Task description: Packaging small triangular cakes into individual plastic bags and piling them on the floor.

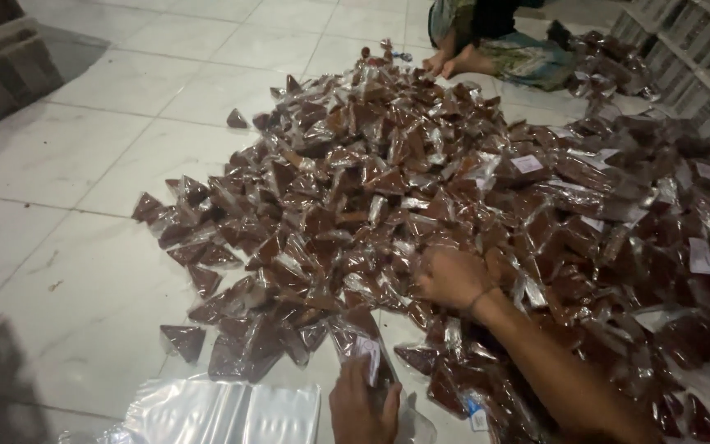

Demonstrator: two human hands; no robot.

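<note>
On white tiles, my right hand [451,277] grasps heap packets [421,164]; left hand [361,407] pinches bag [363,345] (keep its mouth open)

The heap of small triangular clear-plastic packets [421,197] is dark reddish brown inside, with silvery white glints on the film. Some packets carry small white paper labels [527,164], a few tinged pale pink. The stack of flat empty plastic bags [232,411] is milky, translucent white. The large square floor tiles [84,164] are glossy off-white with thin grey grout lines. The concrete block [2,70] is dull grey. The seated person's wrap skirt [527,57] has a green and blue mottled pattern. A thin dark string bracelet [480,298] circles the right wrist.
</note>
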